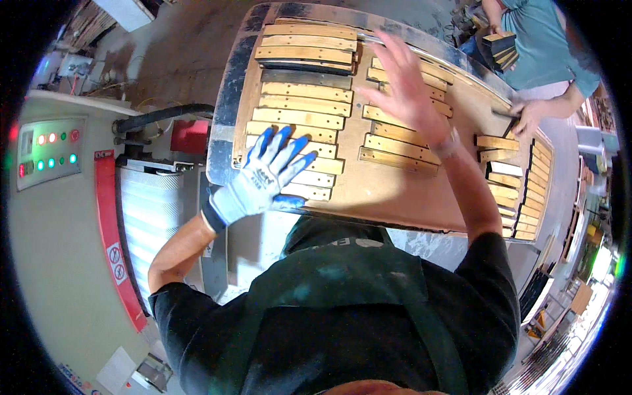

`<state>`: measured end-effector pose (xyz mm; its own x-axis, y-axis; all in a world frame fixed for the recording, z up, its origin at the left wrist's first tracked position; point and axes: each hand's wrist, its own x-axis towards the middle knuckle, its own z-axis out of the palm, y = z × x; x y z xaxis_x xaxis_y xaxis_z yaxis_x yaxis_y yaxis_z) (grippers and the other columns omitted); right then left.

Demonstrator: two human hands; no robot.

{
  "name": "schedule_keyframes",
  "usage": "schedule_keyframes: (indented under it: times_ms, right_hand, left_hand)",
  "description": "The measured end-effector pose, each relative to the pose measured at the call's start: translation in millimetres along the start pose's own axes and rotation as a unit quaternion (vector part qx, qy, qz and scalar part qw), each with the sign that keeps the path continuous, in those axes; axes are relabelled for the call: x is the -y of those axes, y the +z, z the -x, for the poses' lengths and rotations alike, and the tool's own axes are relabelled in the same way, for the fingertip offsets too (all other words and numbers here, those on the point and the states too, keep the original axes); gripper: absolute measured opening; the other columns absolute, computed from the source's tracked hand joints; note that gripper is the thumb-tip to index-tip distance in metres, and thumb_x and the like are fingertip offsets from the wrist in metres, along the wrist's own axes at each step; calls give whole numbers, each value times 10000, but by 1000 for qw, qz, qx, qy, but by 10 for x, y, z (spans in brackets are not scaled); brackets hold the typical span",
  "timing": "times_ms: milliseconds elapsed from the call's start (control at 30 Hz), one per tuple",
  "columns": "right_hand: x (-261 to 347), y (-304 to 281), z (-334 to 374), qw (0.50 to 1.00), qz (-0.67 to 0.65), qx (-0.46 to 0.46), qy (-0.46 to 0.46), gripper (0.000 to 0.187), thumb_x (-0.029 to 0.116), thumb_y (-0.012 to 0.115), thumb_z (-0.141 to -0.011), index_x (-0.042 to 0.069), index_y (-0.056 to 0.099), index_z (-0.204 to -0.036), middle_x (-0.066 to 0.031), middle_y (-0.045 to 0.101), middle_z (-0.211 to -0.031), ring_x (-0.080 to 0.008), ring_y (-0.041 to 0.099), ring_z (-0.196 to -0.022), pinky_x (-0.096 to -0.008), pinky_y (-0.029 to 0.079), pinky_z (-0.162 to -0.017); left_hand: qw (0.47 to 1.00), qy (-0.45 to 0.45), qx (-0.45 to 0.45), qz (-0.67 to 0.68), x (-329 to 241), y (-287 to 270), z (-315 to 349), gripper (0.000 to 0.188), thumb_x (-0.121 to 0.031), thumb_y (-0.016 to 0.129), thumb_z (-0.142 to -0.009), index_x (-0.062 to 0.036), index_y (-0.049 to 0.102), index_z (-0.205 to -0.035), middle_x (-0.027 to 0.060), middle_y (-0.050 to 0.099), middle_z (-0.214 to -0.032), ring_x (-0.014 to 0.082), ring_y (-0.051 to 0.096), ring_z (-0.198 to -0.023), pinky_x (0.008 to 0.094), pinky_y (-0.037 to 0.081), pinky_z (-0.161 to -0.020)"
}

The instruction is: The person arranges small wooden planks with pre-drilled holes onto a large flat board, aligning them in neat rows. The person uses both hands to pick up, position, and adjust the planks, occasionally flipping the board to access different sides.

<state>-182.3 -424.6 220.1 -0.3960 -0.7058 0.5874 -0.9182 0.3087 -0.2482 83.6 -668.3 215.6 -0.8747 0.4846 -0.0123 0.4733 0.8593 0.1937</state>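
Head view: from where I stand, the left hand (253, 184), in a white glove with blue fingertips, lies over the lower end of the left column of drilled wooden slats (303, 90), centre-left of the frame. Its fingers are spread and grip nothing; whether the palm bears on the wood cannot be determined. The right hand (407, 92) is bare and blurred, fingers open and holding nothing, above the upper part of the right column of slats (398, 154), right of top centre. Both columns lie on a brown tabletop (368, 194). One dark slat (306, 79) sits in the left column, just below a closely set group of slats (306, 42) at its top. At upper right, a co-worker (543, 43) holds dark-edged pieces (499, 49); further slats (497, 142) lie at the tabletop's right end. A control panel (51, 151) with lit buttons stands at left.
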Motion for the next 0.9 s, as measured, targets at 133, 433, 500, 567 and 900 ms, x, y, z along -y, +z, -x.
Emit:
schedule_keyframes:
  times_ms: [133,433,500,567,900]
  right_hand:
    - [-203,748,-834,990,106,74,-64,755,411,828,-748,-33,603,-1315,-255,643,-1299,-398,590,-1273,-474,475,-1068]
    - [169,724,-1388,936,41,346,38,610,222,792,-688,-127,647,-1167,-328,674,-1174,-466,629,-1159,-497,523,-1011]
    - [238,772,-1458,904,103,413,48,702,316,830,-733,-53,606,-1287,-281,602,-1347,-426,570,-1281,-477,474,-1072]
    - [214,779,-1432,907,95,408,43,794,335,871,-709,-24,573,-1352,-278,631,-1292,-413,596,-1240,-440,485,-1053]
    - [57,66,-599,991,-27,128,-28,788,257,852,-668,-61,568,-1330,-307,630,-1222,-454,595,-1205,-492,496,-1027]
  left_hand:
    - [1000,14,5,23,154,81,-46,959,-686,607,-890,-101,381,-1616,197,327,-1671,460,245,-1557,619,144,-1262]
    - [999,0,-1,40,144,111,-31,945,-660,646,-879,-124,390,-1614,181,343,-1665,446,266,-1550,606,153,-1269]
    - [999,7,0,38,155,89,-29,935,-646,658,-880,-124,396,-1610,179,341,-1668,445,268,-1549,601,158,-1269]
    - [999,6,4,40,145,42,-44,938,-644,667,-877,-126,397,-1610,179,340,-1669,444,266,-1550,599,160,-1268]
    - [999,11,-16,49,136,9,-66,908,-601,708,-876,-111,427,-1588,172,380,-1642,436,301,-1530,592,195,-1257]
